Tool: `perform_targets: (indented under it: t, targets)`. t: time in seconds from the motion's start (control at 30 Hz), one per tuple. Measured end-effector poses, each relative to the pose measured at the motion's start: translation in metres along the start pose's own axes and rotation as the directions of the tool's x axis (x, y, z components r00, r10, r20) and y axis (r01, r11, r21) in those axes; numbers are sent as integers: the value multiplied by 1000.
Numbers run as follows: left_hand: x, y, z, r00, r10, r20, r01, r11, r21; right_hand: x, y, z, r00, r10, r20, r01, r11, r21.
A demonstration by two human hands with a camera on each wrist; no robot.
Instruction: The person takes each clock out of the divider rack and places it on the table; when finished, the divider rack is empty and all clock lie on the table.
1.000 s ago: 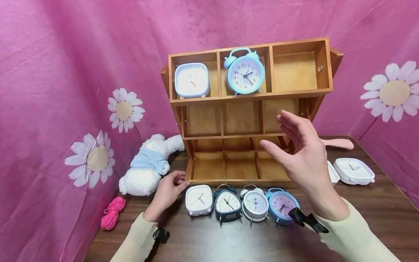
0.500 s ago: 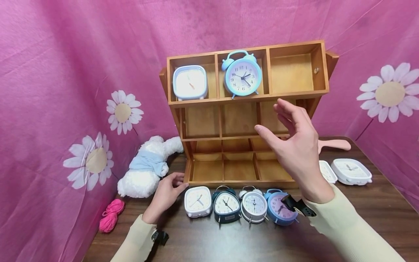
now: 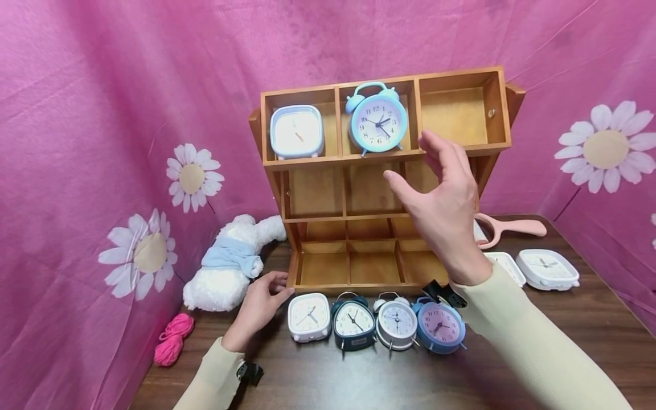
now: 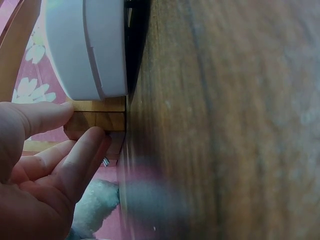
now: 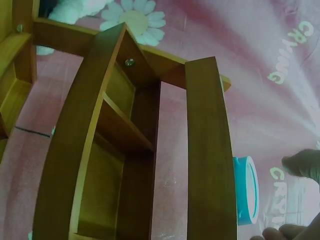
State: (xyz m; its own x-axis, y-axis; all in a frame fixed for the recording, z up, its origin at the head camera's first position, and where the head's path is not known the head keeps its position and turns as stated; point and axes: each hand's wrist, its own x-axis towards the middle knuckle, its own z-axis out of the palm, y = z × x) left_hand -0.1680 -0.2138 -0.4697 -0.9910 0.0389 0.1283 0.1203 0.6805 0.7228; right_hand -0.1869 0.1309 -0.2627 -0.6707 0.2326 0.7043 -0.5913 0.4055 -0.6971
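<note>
My left hand [image 3: 261, 304] grips the front left bottom corner of a tiered wooden shelf [image 3: 307, 162]; in the left wrist view the thumb and fingers pinch its wooden edge [image 4: 95, 121]. In front of the middle tier my right hand [image 3: 443, 210] hangs in the air, thumb and fingers spread apart, holding nothing. The shelf's top tier holds a pale-rimmed square clock [image 3: 296, 132] at left and a light-blue twin-bell alarm clock [image 3: 378, 122] in the middle. That blue clock [image 5: 246, 190] also shows in the right wrist view, close to the right hand [image 5: 306, 164].
Along the shelf's front stand a white square clock [image 3: 310, 317], a dark green clock [image 3: 354, 324], a white twin-bell clock [image 3: 397, 324] and a blue one [image 3: 439, 327]. A plush toy [image 3: 225, 262] and pink yarn [image 3: 174, 340] lie left; white clocks [image 3: 547, 269] and a pink-handled mirror [image 3: 523, 228] lie right.
My right hand has moved up and to the left, toward the top tier, fingers still spread. The left hand keeps its grip on the shelf corner. The head view has shifted slightly.
</note>
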Motion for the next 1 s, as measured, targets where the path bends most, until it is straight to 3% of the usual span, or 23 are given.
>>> perform_targets:
  t: [0.43,1.0]
  targets:
    - [1,-1,0,1000,3,1,-3,1000,10,16,4,24,996,-67,-67,61,995,-77]
    - [1,0,0,1000,-15,6,15,1000,14,37,-3,41,1000,-3,-17,1,989,-147]
